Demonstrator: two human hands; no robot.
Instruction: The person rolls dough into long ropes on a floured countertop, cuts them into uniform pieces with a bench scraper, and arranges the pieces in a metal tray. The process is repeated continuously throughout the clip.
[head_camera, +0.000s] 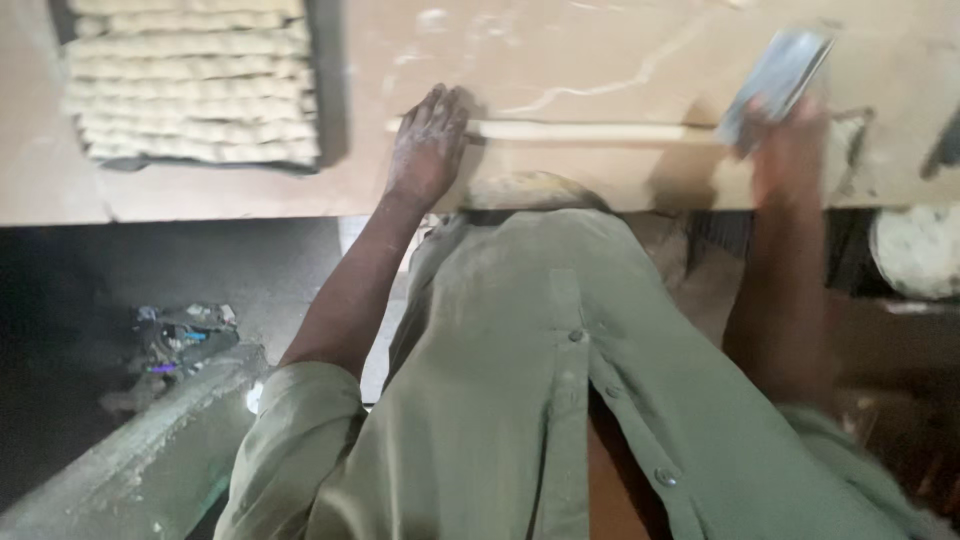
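Head view looks straight down a green shirt (520, 400) at a floury wooden desk (560, 50). Long thin dough rope (590, 131) lies across the desk near its front edge, so that's my landmark. Left hand (428, 145) rests flat on the rope's left end, fingers spread and pressing down, not curled round it. Right hand (790, 150) is at the rope's right end, blurred, fingers closed around a flat metal scraper (778, 72) that sticks up and away from the rope. As for progress, I'd say the rope is rolled out but not cut yet: it looks like one whole piece. Up and left of the rope sits a dark tray (325, 90) packed with rows of small dough pieces (190, 85), nearly full. Right of the rope and below the desk edge there's a round pale thing (920, 250), too blurry to call.
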